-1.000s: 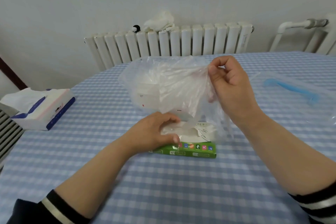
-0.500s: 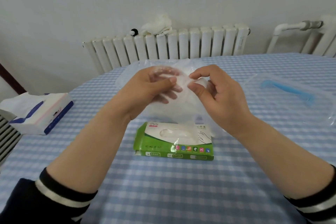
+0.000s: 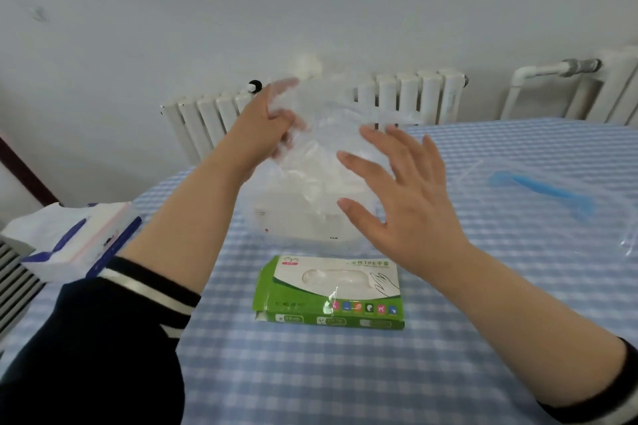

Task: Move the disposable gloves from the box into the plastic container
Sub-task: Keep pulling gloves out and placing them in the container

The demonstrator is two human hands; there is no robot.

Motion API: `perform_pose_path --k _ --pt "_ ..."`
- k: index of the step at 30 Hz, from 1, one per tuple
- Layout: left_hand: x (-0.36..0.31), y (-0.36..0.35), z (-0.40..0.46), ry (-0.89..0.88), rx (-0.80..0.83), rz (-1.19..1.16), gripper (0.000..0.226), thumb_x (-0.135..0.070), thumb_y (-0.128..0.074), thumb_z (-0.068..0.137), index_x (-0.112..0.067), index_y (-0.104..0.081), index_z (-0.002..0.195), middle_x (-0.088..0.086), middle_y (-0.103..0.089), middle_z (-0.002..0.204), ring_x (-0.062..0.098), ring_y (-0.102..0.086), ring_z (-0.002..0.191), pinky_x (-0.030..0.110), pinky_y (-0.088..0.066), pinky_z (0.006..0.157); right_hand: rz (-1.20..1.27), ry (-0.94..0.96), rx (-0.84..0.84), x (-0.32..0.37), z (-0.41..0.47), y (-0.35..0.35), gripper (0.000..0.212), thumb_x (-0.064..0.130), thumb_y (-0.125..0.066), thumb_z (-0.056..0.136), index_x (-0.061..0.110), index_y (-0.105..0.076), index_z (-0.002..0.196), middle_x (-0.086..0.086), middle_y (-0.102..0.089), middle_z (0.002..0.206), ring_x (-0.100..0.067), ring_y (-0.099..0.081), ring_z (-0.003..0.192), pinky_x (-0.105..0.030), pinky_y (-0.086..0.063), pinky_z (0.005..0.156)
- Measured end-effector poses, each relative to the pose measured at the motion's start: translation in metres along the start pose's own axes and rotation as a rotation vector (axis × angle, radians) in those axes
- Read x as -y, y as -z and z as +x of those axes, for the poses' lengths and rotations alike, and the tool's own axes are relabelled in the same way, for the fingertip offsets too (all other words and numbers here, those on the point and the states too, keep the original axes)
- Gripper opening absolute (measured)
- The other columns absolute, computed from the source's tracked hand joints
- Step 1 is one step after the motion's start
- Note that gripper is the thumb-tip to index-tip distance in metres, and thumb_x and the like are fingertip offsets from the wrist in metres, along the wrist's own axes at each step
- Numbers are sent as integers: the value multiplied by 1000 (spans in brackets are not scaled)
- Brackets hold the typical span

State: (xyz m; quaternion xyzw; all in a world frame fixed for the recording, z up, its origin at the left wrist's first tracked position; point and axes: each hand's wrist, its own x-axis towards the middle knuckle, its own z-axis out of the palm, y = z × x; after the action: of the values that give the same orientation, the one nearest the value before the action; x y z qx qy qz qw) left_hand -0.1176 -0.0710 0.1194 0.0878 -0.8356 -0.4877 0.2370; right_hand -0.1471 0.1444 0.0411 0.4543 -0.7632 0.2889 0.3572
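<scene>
Head view, looking down at a table covered in blue-and-white check cloth. The green and white glove box lies flat near the middle, its oval slot facing up. Above and beyond the box, the left hand is raised, fingers curled and pinching a thin clear glove that hangs as a filmy sheet. The right hand, above the box's far right corner, is spread wide, fingers straight and apart, grasping nothing; whether its fingertips touch the glove is unclear. Just beyond the box, behind the glove, stands a clear plastic container. Its lid, with a blue handle, lies well right of the box. A tissue pack sits left of the box at the table's edge. Bare cloth lies nearer than the box.
</scene>
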Motion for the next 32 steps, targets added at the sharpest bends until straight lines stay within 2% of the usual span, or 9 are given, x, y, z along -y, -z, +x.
perform_pose_path --k 5,10,13,17,19,21,24,27,32 --pt "39 5 22 135 42 460 48 -7 -37 99 -24 -34 144 10 -68 99 23 -57 73 30 -45 63 -105 -84 401 -3 -10 -12 72 73 -21 88 31 -47 140 0 -34 154 -28 -22 146 -62 -4 115" --pt "54 3 28 244 135 820 47 -6 -47 93 -10 -33 137 18 -64 97 30 -61 78 40 -48 67 -89 -130 495 -7 -10 -15 85 78 -6 81 33 -37 145 3 -31 155 -21 -11 149 -54 10 114" --pt "49 -3 24 275 197 1007 53 -8 -50 95 -1 -25 140 10 -55 80 20 -50 63 31 -39 52 -69 -133 472 -8 -10 -16 83 77 -7 82 32 -40 143 3 -34 153 -20 -13 148 -52 11 114" --pt "47 -9 21 277 223 1250 63 -8 -54 94 0 -19 145 8 -55 82 19 -48 64 32 -37 54 -14 -76 336 -7 -12 -18 75 72 -15 91 24 -52 134 0 -48 143 -24 -31 142 -60 -6 117" --pt "44 -8 19 190 107 1314 50 -4 -52 92 0 -29 137 10 -54 92 24 -52 78 32 -37 58 51 -31 203 -7 -10 -18 64 64 -26 95 19 -58 126 -2 -55 134 -24 -40 135 -59 -14 116" --pt "35 -3 19 87 -43 1376 45 -1 -50 89 2 -34 131 18 -46 122 33 -47 109 37 -39 72 127 30 54 -8 -8 -15 52 54 -37 97 14 -64 117 -2 -61 123 -22 -49 125 -54 -20 116" --pt "18 7 19 24 -69 1244 32 2 -49 85 -3 -47 117 17 -40 125 34 -41 112 37 -37 78 209 142 -107 -3 -6 -11 36 38 -47 98 10 -70 101 -3 -66 102 -21 -59 102 -43 -35 107" --pt "4 6 20 146 317 946 14 -6 -50 91 -18 -54 99 4 -52 116 20 -49 96 29 -41 75 280 221 -143 5 -6 -6 28 26 -52 98 7 -71 89 -4 -65 88 -23 -59 85 -36 -46 80" --pt "20 -10 20 481 674 577 27 -35 -42 103 -27 -51 128 -10 -44 135 14 -45 124 37 -47 92 323 270 20 15 -11 -7 30 28 -49 99 10 -70 88 -1 -67 84 -21 -60 77 -33 -48 65"
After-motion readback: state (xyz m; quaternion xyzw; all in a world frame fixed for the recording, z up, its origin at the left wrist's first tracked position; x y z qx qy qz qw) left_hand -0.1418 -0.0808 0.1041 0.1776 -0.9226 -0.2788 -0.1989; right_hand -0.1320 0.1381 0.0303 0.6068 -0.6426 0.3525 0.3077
